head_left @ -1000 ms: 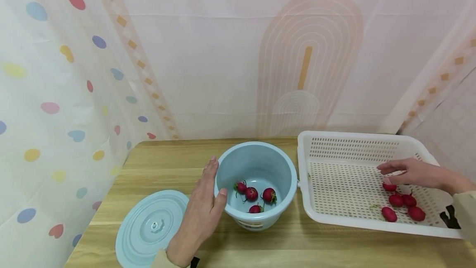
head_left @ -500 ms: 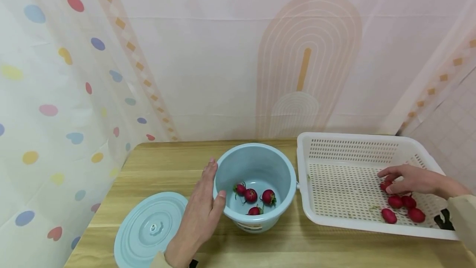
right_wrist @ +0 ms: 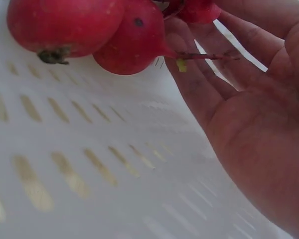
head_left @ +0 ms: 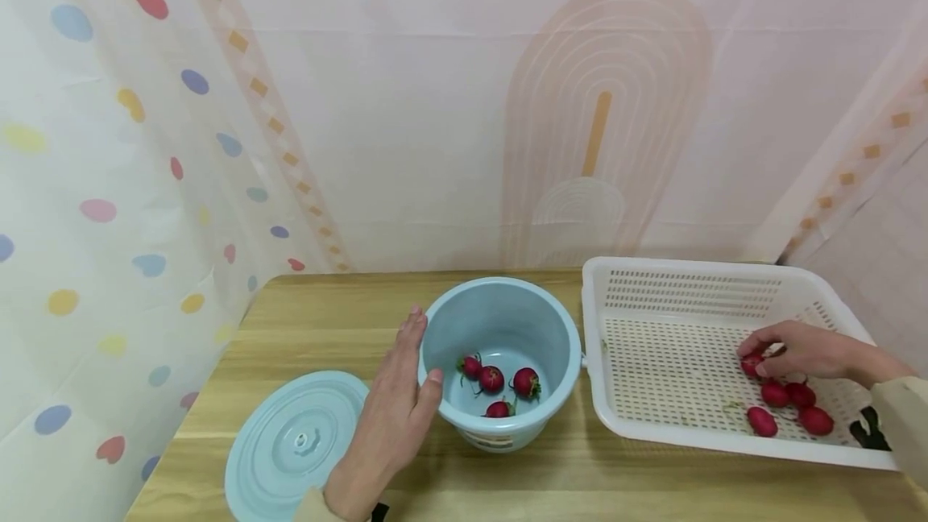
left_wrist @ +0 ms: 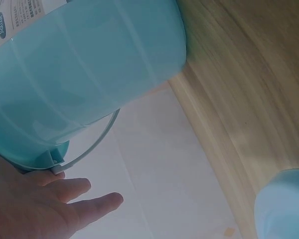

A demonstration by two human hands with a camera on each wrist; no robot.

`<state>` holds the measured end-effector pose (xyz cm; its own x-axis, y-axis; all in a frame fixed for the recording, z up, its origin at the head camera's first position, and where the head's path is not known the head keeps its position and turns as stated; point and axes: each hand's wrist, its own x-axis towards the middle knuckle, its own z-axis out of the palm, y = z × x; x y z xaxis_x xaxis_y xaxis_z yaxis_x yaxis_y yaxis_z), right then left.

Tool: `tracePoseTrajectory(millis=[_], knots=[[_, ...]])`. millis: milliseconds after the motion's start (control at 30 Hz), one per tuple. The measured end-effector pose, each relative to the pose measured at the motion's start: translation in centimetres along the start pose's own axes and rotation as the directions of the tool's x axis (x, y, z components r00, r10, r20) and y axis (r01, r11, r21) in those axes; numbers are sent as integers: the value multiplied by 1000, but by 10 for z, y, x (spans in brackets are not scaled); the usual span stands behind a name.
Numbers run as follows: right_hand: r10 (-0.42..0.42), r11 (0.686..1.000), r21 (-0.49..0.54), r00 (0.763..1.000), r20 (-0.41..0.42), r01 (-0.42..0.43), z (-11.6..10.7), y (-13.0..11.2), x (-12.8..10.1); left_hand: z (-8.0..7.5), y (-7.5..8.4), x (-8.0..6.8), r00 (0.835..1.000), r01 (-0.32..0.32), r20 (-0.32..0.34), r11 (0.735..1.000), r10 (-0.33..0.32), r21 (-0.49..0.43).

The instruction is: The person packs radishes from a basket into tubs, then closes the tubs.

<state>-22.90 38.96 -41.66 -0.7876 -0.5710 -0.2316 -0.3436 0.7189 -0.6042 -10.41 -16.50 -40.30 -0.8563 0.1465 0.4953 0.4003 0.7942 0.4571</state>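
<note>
Fingertips of right hand (head_left: 797, 350) pinch radish (head_left: 751, 363) near basket's (head_left: 681, 270) right edge; small, firm, smooth, probably rolls. Left hand (head_left: 391, 417) flat against pail (head_left: 500, 321).

A round pale-blue lid (head_left: 296, 443) with a small knob at its centre lies flat on the wooden table (head_left: 333, 321), near the front left corner. Behind the table hangs a pale backdrop sheet (head_left: 435, 119) printed with a peach arch motif, and on the left a translucent curtain (head_left: 94, 208) scattered with coloured dots.
</note>
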Motion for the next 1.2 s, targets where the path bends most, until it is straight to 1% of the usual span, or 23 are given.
tracePoseTrajectory(millis=[133,233,400,533,700,867,967,1133,1200], knots=[[-37,999,-37,999,-40,36,0,-3,1,0,1,1,1000,-5,-4,1000,5,-7],[-41,997,-62,996,-78,36,-2,-7,-1,1,1,1,1000,-5,-6,1000,5,-7],[-3,999,-51,992,-130,-4,-10,-19,-8,1,4,0,1000,-3,-2,1000,3,-2],[16,999,-44,982,-189,-25,-15,-27,-14,-1,5,0,1000,3,8,1000,-3,4],[38,998,-46,960,-276,-53,-18,-38,-18,-5,5,1,1000,0,18,1000,0,4],[54,996,-50,943,-328,-74,-16,-47,-23,-9,3,3,999,-32,35,999,31,9],[56,996,-47,927,-371,-79,-12,-53,-26,-11,1,3,998,-46,47,999,45,17],[18,998,-38,889,-457,-40,-4,-63,-28,-13,0,3,998,-43,55,999,41,28],[10,999,-31,879,-477,-29,-2,-68,-28,-13,-1,3,998,-44,52,998,42,36]])
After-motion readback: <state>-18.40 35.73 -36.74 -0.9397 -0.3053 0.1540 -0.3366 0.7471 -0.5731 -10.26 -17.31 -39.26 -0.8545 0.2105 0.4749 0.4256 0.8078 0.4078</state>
